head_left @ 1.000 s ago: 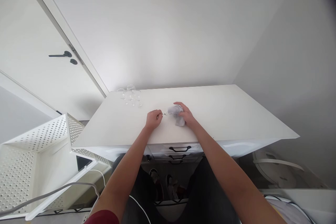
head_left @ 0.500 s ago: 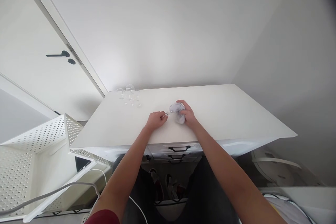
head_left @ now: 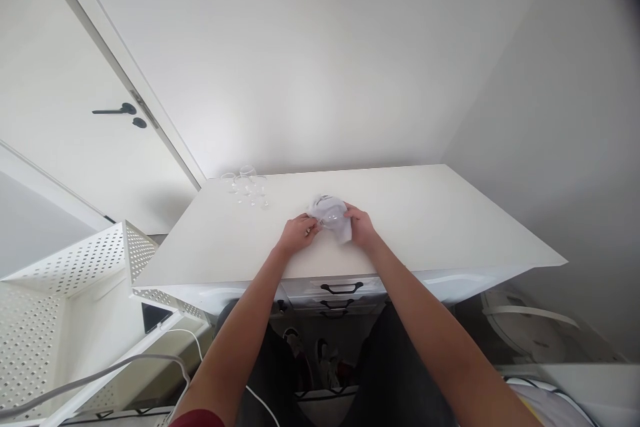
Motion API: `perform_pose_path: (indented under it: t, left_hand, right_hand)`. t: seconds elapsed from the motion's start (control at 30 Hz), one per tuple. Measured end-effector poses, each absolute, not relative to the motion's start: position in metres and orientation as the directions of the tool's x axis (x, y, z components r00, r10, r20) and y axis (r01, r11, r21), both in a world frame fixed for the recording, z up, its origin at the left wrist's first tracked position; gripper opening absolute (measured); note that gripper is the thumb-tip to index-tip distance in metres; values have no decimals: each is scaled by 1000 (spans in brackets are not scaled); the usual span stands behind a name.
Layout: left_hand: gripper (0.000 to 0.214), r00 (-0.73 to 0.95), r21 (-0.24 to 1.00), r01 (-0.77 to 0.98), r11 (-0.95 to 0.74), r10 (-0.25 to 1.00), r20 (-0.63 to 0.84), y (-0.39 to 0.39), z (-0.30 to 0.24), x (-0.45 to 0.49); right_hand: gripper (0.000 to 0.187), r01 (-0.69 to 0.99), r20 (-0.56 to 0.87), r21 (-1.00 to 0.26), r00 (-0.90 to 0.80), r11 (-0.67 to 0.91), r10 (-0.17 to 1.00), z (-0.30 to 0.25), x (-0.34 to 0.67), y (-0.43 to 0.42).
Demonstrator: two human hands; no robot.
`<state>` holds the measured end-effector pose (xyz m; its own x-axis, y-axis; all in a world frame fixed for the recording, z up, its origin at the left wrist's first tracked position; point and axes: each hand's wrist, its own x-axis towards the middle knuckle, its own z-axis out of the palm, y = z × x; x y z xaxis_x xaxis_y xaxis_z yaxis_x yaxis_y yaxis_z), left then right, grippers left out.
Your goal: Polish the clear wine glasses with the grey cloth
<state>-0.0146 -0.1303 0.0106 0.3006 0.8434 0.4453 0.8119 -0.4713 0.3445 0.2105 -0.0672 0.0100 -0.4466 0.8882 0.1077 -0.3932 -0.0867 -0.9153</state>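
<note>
My left hand (head_left: pixel 299 233) is closed with its fingertips pinched on the thin stem of a small clear wine glass (head_left: pixel 332 216). The glass lies tilted sideways, its bowl toward the right, over the white cabinet top. A pale grey-white cloth (head_left: pixel 343 232) is spread around and behind the bowl. My right hand (head_left: pixel 362 225) is closed on the cloth at the right of the bowl, thumb and fingers pressing it against the glass. Part of the rim is hidden by cloth and fingers.
Several clear stemmed glasses (head_left: pixel 247 181) stand at the back left of the white cabinet top (head_left: pixel 430 220). Black-handled drawers (head_left: pixel 342 288) are below the front edge. A perforated white shelf (head_left: pixel 95 260) stands at left, with a grey cable (head_left: pixel 100 373) nearby.
The cloth has opened out and now wraps the glass bowl, where before it was bunched in my right hand. My left hand has stayed nearly in place on the stem.
</note>
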Motion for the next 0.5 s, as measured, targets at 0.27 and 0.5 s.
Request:
perform_pose_path:
  t: [0.27, 0.5]
  left_hand:
    - [28, 250, 363, 825, -433, 856, 453, -130, 9, -16]
    - [22, 327, 424, 750, -508, 841, 431, -131, 13, -17]
  right_hand:
    - [49, -450, 223, -891, -310, 64, 924, 23, 216, -75]
    - [43, -402, 40, -882, -584, -247, 811, 19, 207, -81]
